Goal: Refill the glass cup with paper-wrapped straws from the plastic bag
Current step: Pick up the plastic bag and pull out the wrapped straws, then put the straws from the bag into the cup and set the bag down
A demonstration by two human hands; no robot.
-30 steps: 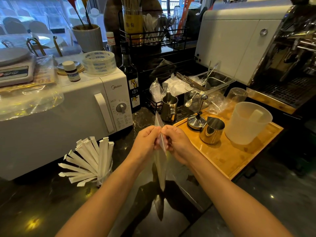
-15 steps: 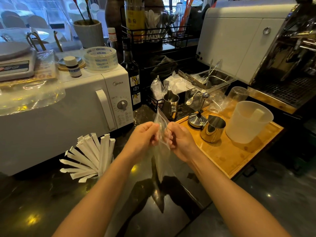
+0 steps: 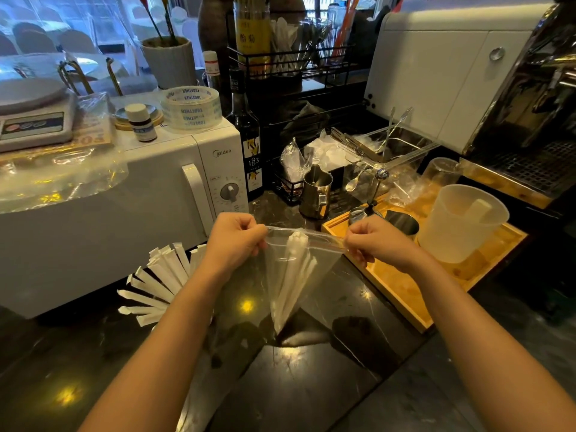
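Observation:
A clear plastic bag (image 3: 324,263) hangs over the dark counter, its zip top stretched flat between my hands. My left hand (image 3: 237,240) pinches the left end of the top edge and my right hand (image 3: 374,240) pinches the right end. A few paper-wrapped straws (image 3: 291,275) stand inside the bag, bunched toward its lower point. At the left, more wrapped straws (image 3: 159,279) fan out of the glass cup, which my left forearm hides.
A white microwave (image 3: 149,194) stands close behind the fanned straws. To the right lies a wooden tray (image 3: 402,288) with a frosted plastic jug (image 3: 461,222) and a steel cup (image 3: 402,224). A steel pitcher (image 3: 316,191) and a syrup bottle (image 3: 247,141) stand behind my hands.
My hands were together on the bag's top; now they are pulled apart, left and right, stretching the top edge flat. The straws inside show plainly.

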